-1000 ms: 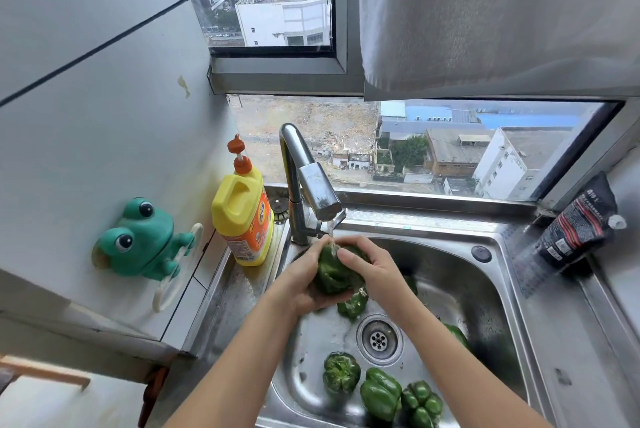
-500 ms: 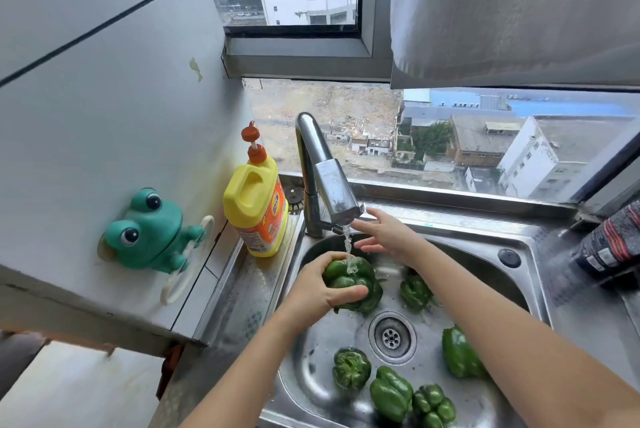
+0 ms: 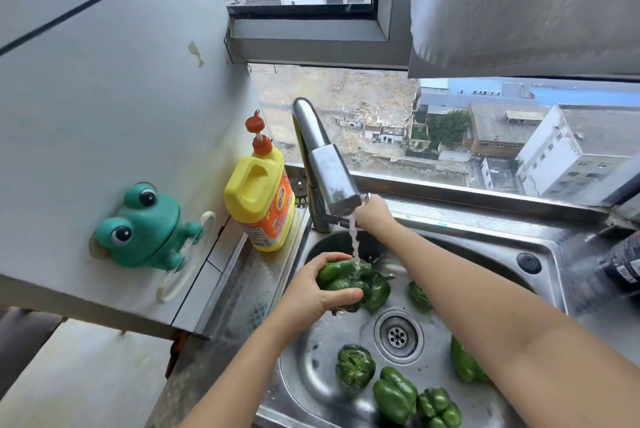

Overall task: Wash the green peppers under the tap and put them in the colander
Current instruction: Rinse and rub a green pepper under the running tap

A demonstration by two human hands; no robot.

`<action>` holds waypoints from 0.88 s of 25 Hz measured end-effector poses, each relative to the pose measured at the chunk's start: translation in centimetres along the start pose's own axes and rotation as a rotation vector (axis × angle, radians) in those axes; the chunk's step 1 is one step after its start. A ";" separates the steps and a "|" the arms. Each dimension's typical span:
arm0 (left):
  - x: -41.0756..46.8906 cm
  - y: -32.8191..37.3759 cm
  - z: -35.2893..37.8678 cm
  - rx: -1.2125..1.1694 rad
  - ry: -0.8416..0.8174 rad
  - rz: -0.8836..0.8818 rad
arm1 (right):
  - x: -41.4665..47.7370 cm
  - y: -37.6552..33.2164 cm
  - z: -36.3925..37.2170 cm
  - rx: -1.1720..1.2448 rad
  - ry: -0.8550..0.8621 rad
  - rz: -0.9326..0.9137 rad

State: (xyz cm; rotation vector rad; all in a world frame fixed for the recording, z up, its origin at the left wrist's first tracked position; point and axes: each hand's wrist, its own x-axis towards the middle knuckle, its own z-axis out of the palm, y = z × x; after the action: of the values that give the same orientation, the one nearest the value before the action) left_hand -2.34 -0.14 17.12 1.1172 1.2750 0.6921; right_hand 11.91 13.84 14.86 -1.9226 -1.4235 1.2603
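Green and glistening, one pepper (image 3: pixel 341 277) sits straight below the tap (image 3: pixel 325 168), right where the stream (image 3: pixel 354 237) lands. Only the left hand (image 3: pixel 318 292) holds it now, fingers over the top and thumb curled round the near side. A second ago both hands were wrapped round this pepper, rubbing it under the water. The right hand (image 3: pixel 375 216) has since let go and gone up. It now sits just behind the tap's spout head, at the level of the lever. Its fingers are hidden by the spout, so whether it grips the lever or only reaches for it cannot be told. Water is still running.

This probably means the scrubbing of this pepper is ending and the person is about to change or stop the flow. The pepper then has to go to the colander, which is not in view.

Most of the task remains. The other peppers (image 3: pixel 394 393) lie in the sink (image 3: pixel 311 358) below the tap. One is tucked against the held pepper, and the rest are spread around the drain (image 3: pixel 398 336) on the side away from the tap.
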 end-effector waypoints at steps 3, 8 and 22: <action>0.2 -0.4 -0.4 -0.006 0.020 -0.053 | 0.0 -0.4 0.8 -0.023 0.067 -0.044; 0.1 -0.6 -1.0 -0.037 0.066 -0.100 | -0.3 -2.0 1.3 -0.269 0.079 -0.169; 0.2 2.0 0.3 -0.393 0.122 -0.357 | -0.7 -1.0 -0.4 -0.477 -0.068 -0.207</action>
State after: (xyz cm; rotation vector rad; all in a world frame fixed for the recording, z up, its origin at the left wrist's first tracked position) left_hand -1.68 0.67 18.87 0.5168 1.3266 0.7077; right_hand 11.68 13.62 16.08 -1.9606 -2.0453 0.9579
